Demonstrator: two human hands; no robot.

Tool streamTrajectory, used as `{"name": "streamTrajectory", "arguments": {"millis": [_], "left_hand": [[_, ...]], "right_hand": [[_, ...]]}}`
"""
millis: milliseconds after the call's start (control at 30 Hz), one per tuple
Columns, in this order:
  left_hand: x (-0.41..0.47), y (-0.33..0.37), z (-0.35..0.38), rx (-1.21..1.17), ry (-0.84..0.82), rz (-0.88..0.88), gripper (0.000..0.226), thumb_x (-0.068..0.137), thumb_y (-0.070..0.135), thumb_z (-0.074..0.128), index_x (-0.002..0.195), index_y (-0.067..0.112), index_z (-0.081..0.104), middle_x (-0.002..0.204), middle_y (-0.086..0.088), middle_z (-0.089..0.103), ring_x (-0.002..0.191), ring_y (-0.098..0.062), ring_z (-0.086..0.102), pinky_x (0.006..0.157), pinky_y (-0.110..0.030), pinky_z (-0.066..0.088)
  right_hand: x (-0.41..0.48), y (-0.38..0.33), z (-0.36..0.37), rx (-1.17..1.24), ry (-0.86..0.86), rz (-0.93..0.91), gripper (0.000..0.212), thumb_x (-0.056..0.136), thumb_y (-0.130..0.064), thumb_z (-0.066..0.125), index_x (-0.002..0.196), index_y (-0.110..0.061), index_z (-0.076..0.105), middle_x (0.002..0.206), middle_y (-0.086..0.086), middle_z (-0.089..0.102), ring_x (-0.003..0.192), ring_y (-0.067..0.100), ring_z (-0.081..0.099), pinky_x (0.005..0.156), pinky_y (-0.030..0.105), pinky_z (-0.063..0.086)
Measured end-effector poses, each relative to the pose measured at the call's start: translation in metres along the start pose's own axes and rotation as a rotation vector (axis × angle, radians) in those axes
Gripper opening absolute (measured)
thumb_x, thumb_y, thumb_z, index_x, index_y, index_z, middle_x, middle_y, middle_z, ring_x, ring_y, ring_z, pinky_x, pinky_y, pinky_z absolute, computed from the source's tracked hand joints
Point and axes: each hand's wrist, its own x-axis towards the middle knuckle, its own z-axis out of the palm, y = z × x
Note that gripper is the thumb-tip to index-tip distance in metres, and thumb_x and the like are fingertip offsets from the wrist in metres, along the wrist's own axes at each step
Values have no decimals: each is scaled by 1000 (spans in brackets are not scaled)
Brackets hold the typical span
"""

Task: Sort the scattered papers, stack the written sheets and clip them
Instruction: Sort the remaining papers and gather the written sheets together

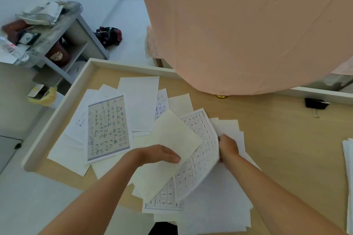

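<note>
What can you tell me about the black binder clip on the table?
The black binder clip is small, with a dark body and silvery wire handles; one handle lies flat toward the camera. It clamps nothing. It rests on the wooden table, by the white raised rim at the far right; contact with the rim is unclear. The scattered papers lie apart.

Loose papers (141, 101) fanned out around both hands, one clip lying apart.
A blank cream sheet (177, 139) tilts in the left hand (160, 153). A gridded written sheet (198, 160) curls upward, gripped by the right hand (228, 148). A green-inked practice page (108, 128) lies flat left of the left hand. A black binder clip (315, 104) rests well beyond the right hand.
</note>
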Motion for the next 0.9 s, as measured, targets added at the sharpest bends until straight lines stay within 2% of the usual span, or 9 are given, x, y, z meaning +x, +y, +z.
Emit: {"name": "streamTrajectory", "arguments": {"millis": [33, 100, 200, 300, 367, 500, 600, 733, 900], "left_hand": [[5, 1, -5, -16, 29, 40, 53, 65, 68, 72, 110, 41, 73, 128, 17, 64, 127, -9, 51, 115, -38, 31], [17, -3, -18, -104, 308, 122, 38, 76, 50, 77, 109, 31, 72, 120, 12, 69, 113, -8, 60, 102, -34, 47], [32, -23, -40, 227, 723, 75, 58, 79, 41, 78, 131, 25, 57, 137, 1, 54, 124, -19, 47, 99, -37, 44], [45, -45, -47, 486, 677, 47, 112, 65, 58, 80, 153, 22, 21, 158, -5, 17, 144, -28, 17, 112, -47, 32], [52, -52, -50, 560, 656, 74, 125, 60, 68, 77, 154, 19, 12, 160, -6, 10, 147, -30, 10, 117, -47, 25], [63, -50, -59, 646, 723, 225, 102, 62, 70, 74, 142, 20, 33, 148, -2, 29, 133, -26, 28, 105, -39, 35], [67, -46, -59, 661, 730, 245, 99, 64, 71, 72, 139, 18, 36, 146, -3, 31, 132, -26, 31, 102, -38, 37], [67, -46, -48, 643, 685, 279, 99, 67, 70, 70, 143, 19, 32, 153, -5, 26, 138, -27, 26, 107, -39, 33], [61, -39, -63, 228, 770, 454, 98, 75, 49, 79, 151, 14, 28, 153, -6, 34, 139, -27, 32, 114, -42, 31]], "right_hand": [[6, -1, -5, 54, -39, 69, 40, 86, -41, 38, 80, -10, 64, 90, 10, 71, 83, 30, 66, 78, 40, 51], [13, -3, -12, 5, -97, 132, 49, 87, -56, 50, 91, -11, 69, 92, 6, 72, 88, 27, 67, 84, 36, 52], [6, -2, -9, -352, -134, -24, 13, 87, -23, 69, 99, -17, 68, 92, 1, 70, 87, 20, 68, 80, 32, 55], [-9, 1, 11, -371, -59, -93, 17, 87, -4, 61, 95, -18, 65, 92, 0, 69, 82, 15, 65, 68, 27, 51], [-20, 7, 23, -226, 4, -62, 17, 89, -3, 57, 93, -18, 65, 95, 2, 69, 84, 17, 65, 70, 28, 52], [-46, 21, 45, 3, 112, -23, 14, 96, -13, 53, 94, -22, 63, 102, 4, 70, 90, 19, 65, 74, 31, 50], [-63, 26, 69, 141, 87, -17, 20, 90, -33, 69, 106, -22, 63, 103, -3, 71, 95, 16, 67, 77, 30, 52], [-69, 26, 102, 3, 227, -64, 33, 75, -20, 83, 101, -24, 64, 95, -8, 70, 86, 11, 68, 65, 22, 51], [-75, 17, 88, 119, 218, -153, 9, 86, -14, 72, 92, -20, 75, 90, -5, 77, 85, 14, 72, 71, 27, 56]]}}
